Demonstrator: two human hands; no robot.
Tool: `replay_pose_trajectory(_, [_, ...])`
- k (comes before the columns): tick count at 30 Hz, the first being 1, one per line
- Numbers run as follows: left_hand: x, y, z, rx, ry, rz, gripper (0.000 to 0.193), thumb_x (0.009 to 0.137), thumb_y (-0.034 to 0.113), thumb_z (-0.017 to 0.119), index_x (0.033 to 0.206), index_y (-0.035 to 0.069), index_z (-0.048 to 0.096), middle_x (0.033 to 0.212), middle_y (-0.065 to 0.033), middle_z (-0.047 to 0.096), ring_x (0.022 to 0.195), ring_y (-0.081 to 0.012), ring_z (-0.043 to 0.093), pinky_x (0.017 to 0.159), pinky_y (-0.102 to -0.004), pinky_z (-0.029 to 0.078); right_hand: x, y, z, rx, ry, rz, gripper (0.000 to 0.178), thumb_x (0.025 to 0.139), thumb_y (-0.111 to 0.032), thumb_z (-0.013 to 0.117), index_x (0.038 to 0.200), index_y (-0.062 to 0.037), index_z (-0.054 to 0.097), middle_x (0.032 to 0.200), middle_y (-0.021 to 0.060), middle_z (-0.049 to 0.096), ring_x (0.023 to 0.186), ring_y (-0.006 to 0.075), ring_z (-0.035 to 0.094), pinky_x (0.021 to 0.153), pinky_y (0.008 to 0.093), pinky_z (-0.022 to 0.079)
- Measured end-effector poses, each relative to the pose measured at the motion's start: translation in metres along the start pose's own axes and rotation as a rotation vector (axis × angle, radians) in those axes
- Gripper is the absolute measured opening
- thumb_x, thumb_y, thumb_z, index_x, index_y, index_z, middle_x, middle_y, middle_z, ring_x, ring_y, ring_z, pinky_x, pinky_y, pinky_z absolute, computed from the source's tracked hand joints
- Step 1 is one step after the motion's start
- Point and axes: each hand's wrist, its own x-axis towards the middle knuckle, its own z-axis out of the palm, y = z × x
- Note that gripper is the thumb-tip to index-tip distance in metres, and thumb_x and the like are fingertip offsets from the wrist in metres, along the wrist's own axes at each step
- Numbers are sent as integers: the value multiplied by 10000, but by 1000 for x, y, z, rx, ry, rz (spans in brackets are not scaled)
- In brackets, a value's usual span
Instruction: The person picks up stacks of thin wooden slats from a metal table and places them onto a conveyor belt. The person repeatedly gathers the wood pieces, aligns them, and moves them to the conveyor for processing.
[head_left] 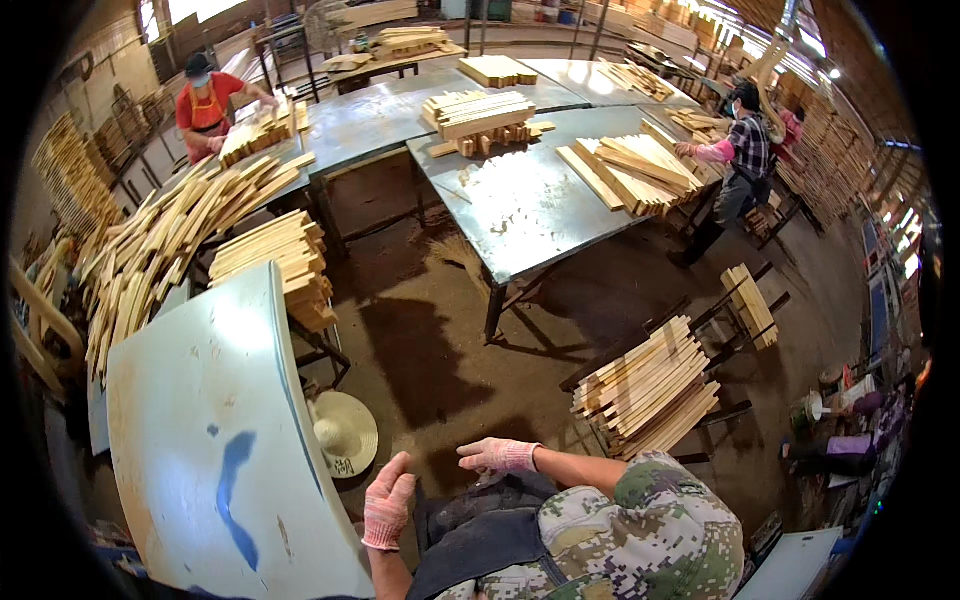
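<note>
My left hand (388, 502), in a pale pink knitted glove with bare fingertips, is raised beside the edge of a metal-topped table (190, 400). Its fingers point up and hold nothing. My right hand (500, 455), gloved the same way, reaches across in front of my dark apron (480, 535) with its fingers stretched toward the left one. A gap lies between the two hands, and no object shows in either. Just beyond the left hand, a straw hat (345, 433) sits low beside the table. Blue smears mark the tabletop.
Wooden strips (645, 385) lie stacked on a rack to my right. Ahead stands a metal table (520, 210) with more wood piles. A heap of strips (170, 250) fills the left side. One person in red (205, 105) and another in plaid (750, 135) stand by the far tables.
</note>
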Motion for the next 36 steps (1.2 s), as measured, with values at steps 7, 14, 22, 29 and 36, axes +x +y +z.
replay_pose_trajectory(7, [126, 9, -8, 110, -193, -210, 521, 1010, 182, 729, 1470, -21, 591, 1453, -162, 650, 1354, -233, 595, 1161, -333, 434, 44, -19, -55, 208, 130, 151, 516, 1040, -394, 680, 1436, -69, 620, 1026, 5, 654, 865, 100, 573, 729, 289, 489])
replay_pose_trajectory(14, [288, 6, -60, -91, -121, -207, 555, 1016, 241, 715, 1496, 1, 573, 1475, -168, 638, 1380, -248, 590, 1170, -350, 438, 170, -29, -178, 148, 241, 352, 381, 1043, -377, 657, 1280, -79, 683, 965, -7, 622, 832, 127, 553, 742, 301, 500])
replay_pose_trajectory(22, [470, 87, -100, 187, -169, -99, 602, 1017, 354, 697, 1515, 41, 566, 1514, -151, 615, 1403, -263, 577, 1172, -349, 434, 273, -94, -319, 425, 469, 320, 412, 1027, -344, 683, 1328, -63, 675, 1104, 87, 714, 910, 225, 655, 737, 381, 550])
replay_pose_trajectory(29, [633, 111, -83, 158, -285, -185, 632, 1023, 387, 702, 1530, 43, 550, 1545, -133, 590, 1433, -244, 542, 1187, -341, 411, 357, -186, -407, 466, 384, 324, 167, 1050, -235, 644, 907, -150, 626, 752, -39, 536, 547, 100, 452, 472, 279, 370])
replay_pose_trajectory(36, [826, 148, -57, 471, -396, -218, 653, 1032, 442, 662, 1528, 34, 545, 1540, -149, 588, 1441, -274, 532, 1196, -351, 402, 469, -294, -560, 80, 407, 257, 138, 988, -234, 702, 1001, -98, 689, 823, 33, 624, 717, 210, 624, 623, 372, 511])
